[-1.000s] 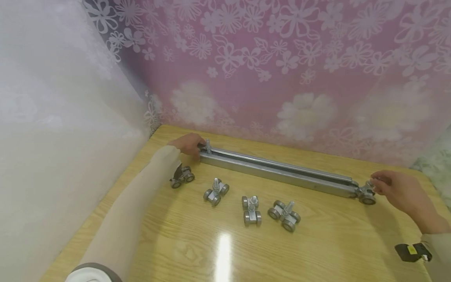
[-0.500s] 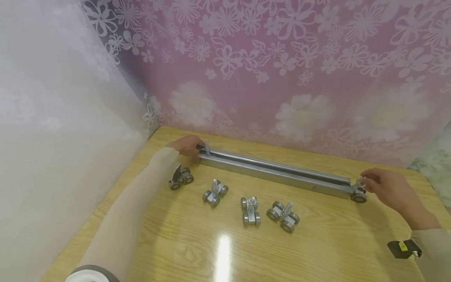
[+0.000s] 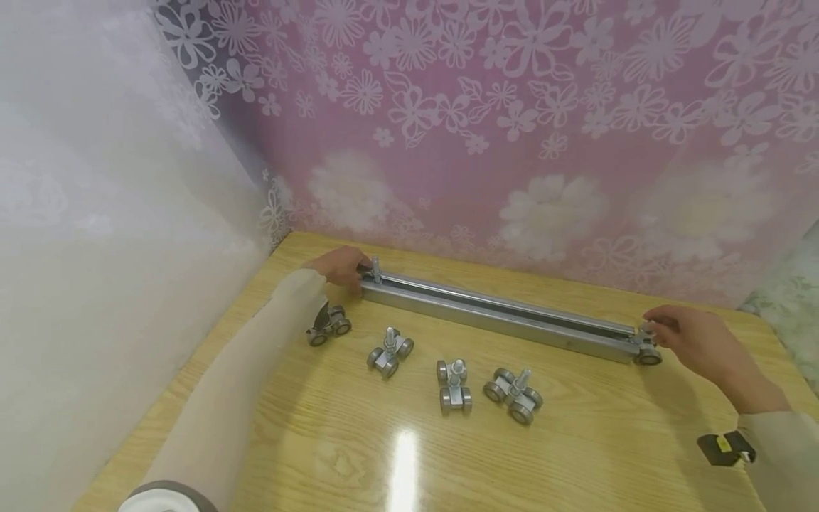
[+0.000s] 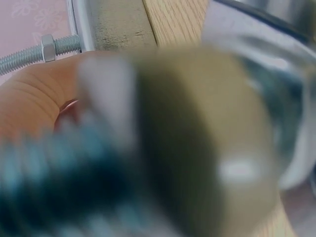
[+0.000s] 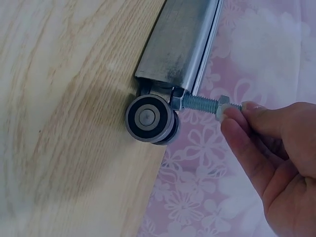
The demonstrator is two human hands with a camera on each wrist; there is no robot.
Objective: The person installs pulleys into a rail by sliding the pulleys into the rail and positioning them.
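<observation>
Has just brought the right hand (image 3: pixel 707 352) leftward at the right of the head view, carrying the roller trolley (image 3: pixel 648 348) to the right end of the steel track (image 3: pixel 493 321). Showed more of the wheels outside that end a second ago; shows one pair there now, apparently with the leading pair inside. Suggests, by judgement, a trolley about half entered, with the trailing wheels not yet in. Pinches the bolt (image 5: pixel 200 103) by its nut (image 5: pixel 223 106) between thumb and fingertips, right of centre in the right wrist view. Keeps the left hand (image 3: pixel 339 265) bent about the track's left end, left of centre in the head view, beside an upright bolt (image 3: pixel 376 270); cannot tell the exact fingertip contact, hidden behind a blurred threaded part (image 4: pixel 59 182) in the left wrist view. Leaves four loose trolleys (image 3: pixel 390 353) strung across the middle of the head view on the table (image 3: pixel 352 448). Can read no brand, label or writing: only a yellow patch (image 3: pixel 724 444) on the black wrist device (image 3: pixel 709 449) at lower right, without legible marks.
</observation>
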